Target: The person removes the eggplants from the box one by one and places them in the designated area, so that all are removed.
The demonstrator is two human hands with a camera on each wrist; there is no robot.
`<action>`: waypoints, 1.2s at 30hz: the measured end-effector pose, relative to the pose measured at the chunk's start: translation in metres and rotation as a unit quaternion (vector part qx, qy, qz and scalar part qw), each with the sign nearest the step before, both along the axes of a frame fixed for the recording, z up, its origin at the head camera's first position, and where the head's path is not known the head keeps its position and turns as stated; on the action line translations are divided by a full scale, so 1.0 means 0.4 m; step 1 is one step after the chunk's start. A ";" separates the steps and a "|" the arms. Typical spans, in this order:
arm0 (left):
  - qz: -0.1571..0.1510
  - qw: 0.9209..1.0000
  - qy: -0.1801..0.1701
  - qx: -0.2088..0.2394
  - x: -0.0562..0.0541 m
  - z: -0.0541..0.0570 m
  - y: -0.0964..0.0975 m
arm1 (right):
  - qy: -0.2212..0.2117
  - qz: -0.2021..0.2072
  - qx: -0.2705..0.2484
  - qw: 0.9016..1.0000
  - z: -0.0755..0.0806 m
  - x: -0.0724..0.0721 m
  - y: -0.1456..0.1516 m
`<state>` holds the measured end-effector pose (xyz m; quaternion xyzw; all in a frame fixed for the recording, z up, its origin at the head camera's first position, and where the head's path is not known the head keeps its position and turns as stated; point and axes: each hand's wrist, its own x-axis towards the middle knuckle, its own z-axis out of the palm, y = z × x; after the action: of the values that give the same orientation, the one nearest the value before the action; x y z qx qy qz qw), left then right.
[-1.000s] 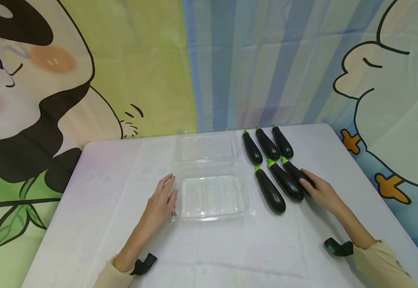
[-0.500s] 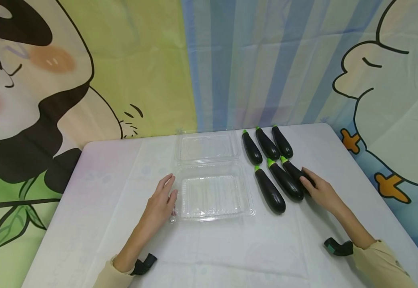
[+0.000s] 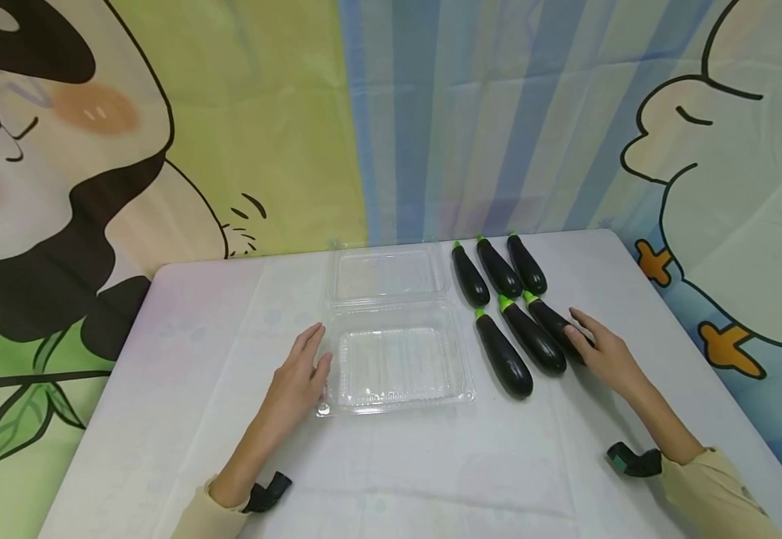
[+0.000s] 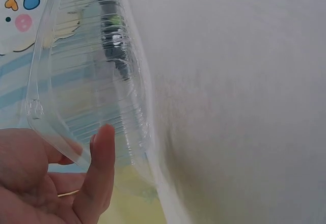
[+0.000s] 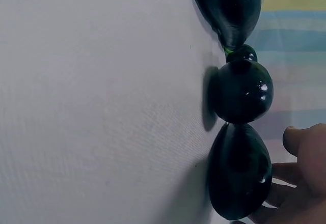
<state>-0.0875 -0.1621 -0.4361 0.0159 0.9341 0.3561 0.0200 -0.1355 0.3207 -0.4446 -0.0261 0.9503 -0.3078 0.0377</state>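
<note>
My left hand (image 3: 296, 382) rests at the left edge of a hinged clear plastic container (image 3: 400, 367), its fingers extended. In the left wrist view the thumb shows through the plastic rim, and a finger (image 4: 104, 152) stands beside the wall. My right hand (image 3: 606, 355) is spread loosely around the blunt end of the front-row right eggplant (image 3: 552, 322), thumb raised off its side. Next to that one lie the middle eggplant (image 3: 532, 337) and the left eggplant (image 3: 503, 355), all dark with green stem ends.
Behind the front row lie three more eggplants (image 3: 500, 268), near the table's back edge. The container's raised lid (image 3: 391, 273) is folded open toward the back. A white cloth covers the table (image 3: 431, 479); a cartoon-printed curtain (image 3: 283, 150) hangs behind.
My right hand's thumb and fingers have loosened and spread from the front right eggplant, shifting slightly right. My left hand and the container look nearly unchanged.
</note>
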 end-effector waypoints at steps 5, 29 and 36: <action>0.004 1.000 -0.003 0.009 0.000 -0.001 -0.002 | 0.040 -0.008 0.002 0.999 0.011 0.000 -0.004; 0.009 1.000 -0.026 -0.012 -0.007 0.001 -0.034 | 0.121 0.030 0.008 0.992 0.015 0.005 -0.075; 0.012 0.998 0.021 -0.050 -0.009 -0.004 -0.042 | 0.155 0.038 0.056 0.986 0.031 0.002 -0.112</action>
<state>-0.0913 -0.1790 -0.4377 0.0112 0.9512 0.3083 -0.0028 -0.1348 0.2759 -0.4322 -0.1071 0.9588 -0.2446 -0.0969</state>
